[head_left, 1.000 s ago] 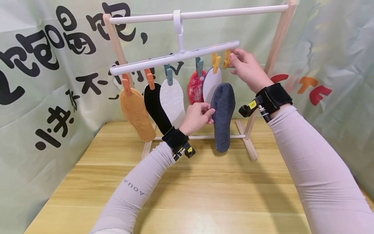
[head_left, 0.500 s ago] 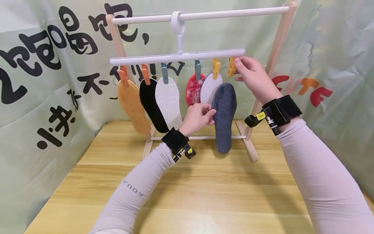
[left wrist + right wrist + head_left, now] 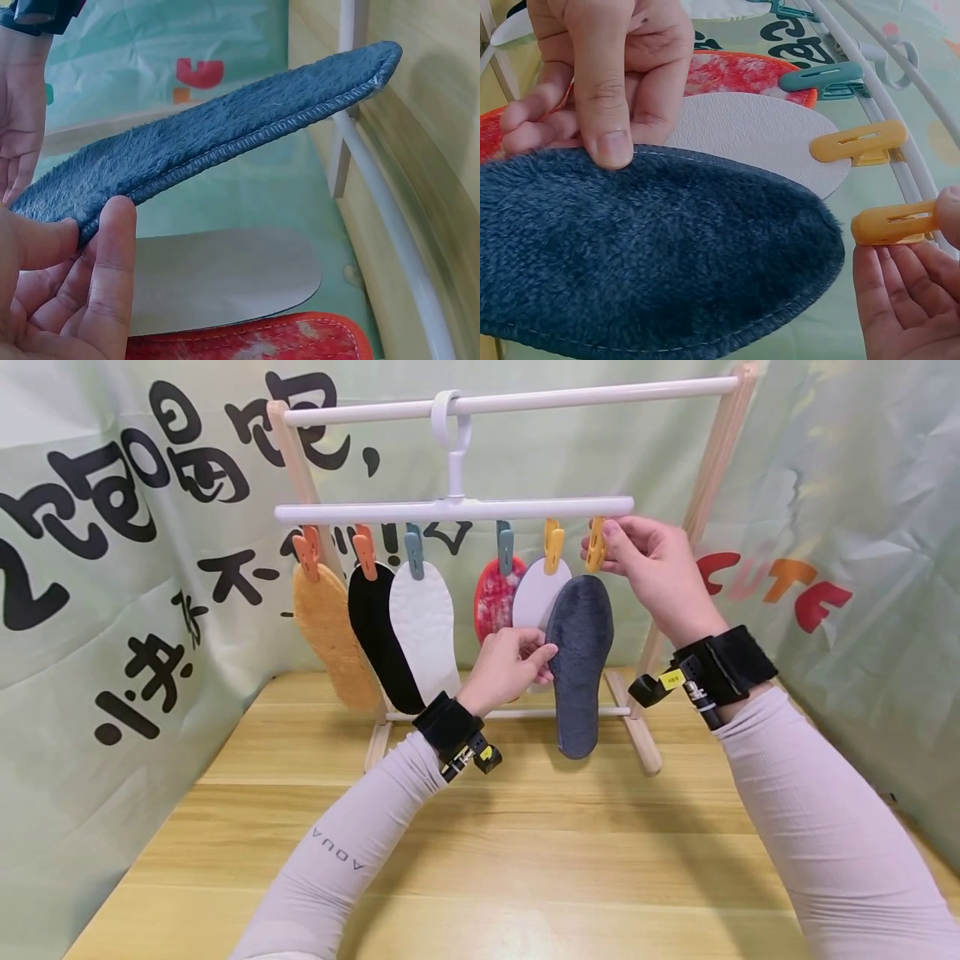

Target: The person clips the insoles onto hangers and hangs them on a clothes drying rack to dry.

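My left hand (image 3: 510, 664) pinches a dark blue-grey fluffy insole (image 3: 581, 668) by its left edge, thumb on the pile side. The insole hangs upright, toe end up. My right hand (image 3: 652, 564) pinches the yellow clothespin (image 3: 596, 545) at the right end of a white hanger (image 3: 375, 512). In the right wrist view, the tip of that clothespin (image 3: 889, 223) sits just beside the insole's rounded end (image 3: 780, 247), with a narrow gap between them. Behind the held insole hang a pale insole (image 3: 536, 593) on another yellow clothespin (image 3: 553, 547) and a red-and-white insole (image 3: 495, 597) on a teal clothespin (image 3: 506, 550).
On the hanger's left half hang orange (image 3: 326, 635), black (image 3: 378, 635) and white (image 3: 422, 627) insoles. The hanger's hook loops over the top bar (image 3: 585, 395) of a wooden-legged rack. Its foot (image 3: 633, 727) stands on the wooden table (image 3: 525, 860), before a printed cloth (image 3: 862, 485).
The hanger has gone from tilted, right end high, to nearly level. My right hand has come down with the yellow clothespin, nearer the insole's top. My left hand has barely moved.
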Demonstrator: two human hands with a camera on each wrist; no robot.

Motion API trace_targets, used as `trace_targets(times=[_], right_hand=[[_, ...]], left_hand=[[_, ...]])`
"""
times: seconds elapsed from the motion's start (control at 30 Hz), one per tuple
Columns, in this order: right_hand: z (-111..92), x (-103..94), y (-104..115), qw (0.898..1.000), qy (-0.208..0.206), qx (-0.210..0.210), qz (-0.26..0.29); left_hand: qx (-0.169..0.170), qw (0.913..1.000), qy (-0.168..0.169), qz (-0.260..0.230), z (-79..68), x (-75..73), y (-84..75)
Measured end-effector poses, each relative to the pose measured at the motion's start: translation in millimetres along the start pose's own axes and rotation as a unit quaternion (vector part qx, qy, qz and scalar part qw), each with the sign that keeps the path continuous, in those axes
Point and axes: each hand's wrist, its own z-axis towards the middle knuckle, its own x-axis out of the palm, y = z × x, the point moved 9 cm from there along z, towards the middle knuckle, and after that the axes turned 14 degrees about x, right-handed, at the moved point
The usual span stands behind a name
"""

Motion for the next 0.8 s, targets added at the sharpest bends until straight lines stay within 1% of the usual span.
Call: trace_targets(times=[0.13,0.33,0.53,0.8], right_hand=[[-3.0,-0.9,0.2,1.000,-0.014,-0.010,-0.007],[-3.2,-3.2,-1.2,0.999,-0.032,-0.017,-0.010],[-2.2,-4.1,-3.3,0.999,-0.041,-0.024,0.023],[-0.7,-1.7,-4.3,0.997,-0.037,-0.036,0.061]], left_hand=[[0.004,1.0000,0.001,-0.003,-0.7,0.2,-3.1],[0.002,1.0000,0.004,-0.006,-2.3,1.5,-3.2],[0.005,0.9999,0.007,-0.005,-3.8,2.1,-5.0],[0.015,0.9998,0.006,0.007,-3.0,0.0,-6.6]])
